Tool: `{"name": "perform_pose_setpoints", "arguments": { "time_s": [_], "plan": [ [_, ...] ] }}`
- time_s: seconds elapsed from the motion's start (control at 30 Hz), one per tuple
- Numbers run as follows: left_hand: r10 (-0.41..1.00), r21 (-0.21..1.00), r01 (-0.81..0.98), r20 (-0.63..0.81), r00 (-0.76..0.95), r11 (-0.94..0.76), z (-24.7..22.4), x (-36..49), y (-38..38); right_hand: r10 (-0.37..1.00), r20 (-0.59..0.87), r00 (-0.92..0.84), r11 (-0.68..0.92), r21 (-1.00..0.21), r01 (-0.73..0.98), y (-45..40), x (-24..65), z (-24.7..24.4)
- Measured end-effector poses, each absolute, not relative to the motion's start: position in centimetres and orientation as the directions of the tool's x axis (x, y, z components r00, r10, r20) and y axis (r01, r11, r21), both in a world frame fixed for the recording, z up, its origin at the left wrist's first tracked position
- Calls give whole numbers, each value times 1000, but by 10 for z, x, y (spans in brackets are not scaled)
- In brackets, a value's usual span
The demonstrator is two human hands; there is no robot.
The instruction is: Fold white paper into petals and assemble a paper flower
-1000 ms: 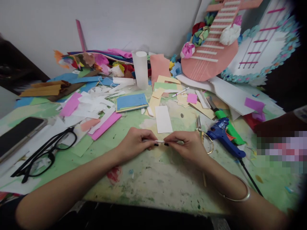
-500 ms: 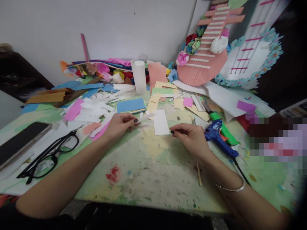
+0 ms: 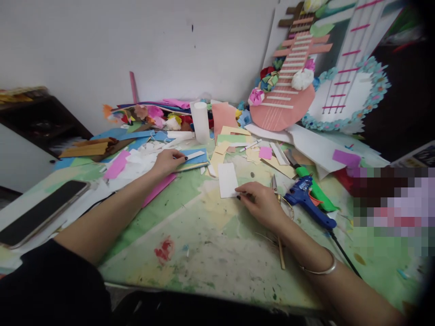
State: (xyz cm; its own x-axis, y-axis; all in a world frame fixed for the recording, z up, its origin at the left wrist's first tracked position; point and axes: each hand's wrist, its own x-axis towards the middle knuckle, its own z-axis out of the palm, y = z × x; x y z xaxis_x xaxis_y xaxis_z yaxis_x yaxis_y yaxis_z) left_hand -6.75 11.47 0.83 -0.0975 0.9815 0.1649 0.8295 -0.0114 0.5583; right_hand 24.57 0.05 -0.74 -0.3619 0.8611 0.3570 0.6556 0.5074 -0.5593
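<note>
Now touching a corner of a white card (image 3: 227, 179) with the right hand (image 3: 261, 204), almost closed; cannot tell if holding on. Beside that hand, see scissors (image 3: 274, 182), then a blue glue gun (image 3: 310, 202). Farther off, pinching a white strip (image 3: 196, 155) with the left hand (image 3: 169, 163), by blue paper (image 3: 201, 159). Past that hand, see a white roll (image 3: 201, 125).

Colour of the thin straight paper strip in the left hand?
White: the thin straight paper strip shows best in the head view.
</note>
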Motion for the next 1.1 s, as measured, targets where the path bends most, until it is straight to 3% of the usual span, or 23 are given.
{"name": "perform_pose_setpoints", "arguments": {
  "time_s": [0.17, 0.3, 0.4, 0.47, 0.67, 0.73, 0.93, 1.1],
  "plan": [
    [949, 430, 896, 314, -32, -112, 10, -62, 103, 867, 291, -404, 498, -514, 699, 0, 245, -8],
    [778, 225, 881, 589, 217, -416, 3, -35, 69, 853, 284, -438, 521, -498, 693, 1, 244, -11],
    [610, 140, 628, 469, 639, -765, -4, -4, 40, 846, 314, -431, 533, -520, 668, 3, 245, -13],
    [483, 80, 496, 401, 778, -865, -6, 15, 28, 843, 345, -412, 537, -547, 642, 5, 246, -14],
    [489, -70, 527, 289, 823, -847, -5, 39, 27, 848, 369, -380, 529, -570, 628, 5, 250, -10],
    [501, -59, 540, 300, 812, -839, -6, 40, 31, 843, 370, -391, 538, -566, 625, 4, 250, -9],
    [569, 191, 560, 507, 647, -806, -9, 38, 24, 753, 429, -499, 658, -481, 579, 0, 246, -10],
    [576, 212, 546, 456, 678, -811, -10, 28, 1, 616, 452, -644, 786, -401, 470, -5, 237, -14]
  ]
}}
